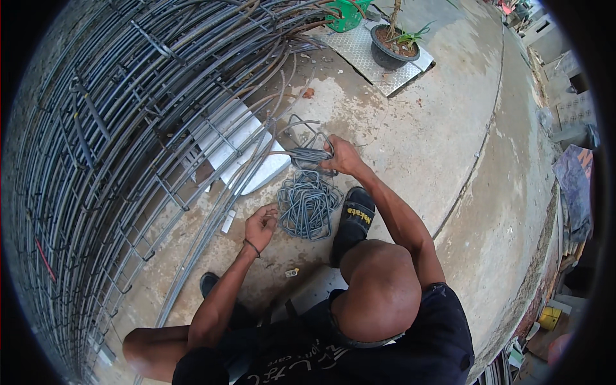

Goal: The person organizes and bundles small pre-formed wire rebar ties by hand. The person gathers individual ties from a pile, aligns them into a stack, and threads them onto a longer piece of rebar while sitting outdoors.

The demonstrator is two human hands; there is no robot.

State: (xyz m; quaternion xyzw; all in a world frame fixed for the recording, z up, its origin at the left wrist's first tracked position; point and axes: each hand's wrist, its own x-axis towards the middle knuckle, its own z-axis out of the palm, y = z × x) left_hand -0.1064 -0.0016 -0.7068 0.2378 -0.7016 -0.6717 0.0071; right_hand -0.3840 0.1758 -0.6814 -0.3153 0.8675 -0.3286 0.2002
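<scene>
My right hand (342, 157) is closed around the end of a small stack of bent steel stirrups (308, 154) on the concrete. Just below it lies a tangled pile of grey steel stirrups (309, 204). To the left of this pile is my left hand (261, 224), its fingers loosely bent and apart from the thumb. Nothing shows in that hand, though the fingertips come close to the pile's edge.
Long steel rebar cages (147, 109) fill the left side. A pale slab (247, 144) lies partly beneath their bars. My black boot (355, 215) stands right of the pile. Farther off are a potted plant (393, 48) on a metal plate (388, 82) and a green crate (346, 16).
</scene>
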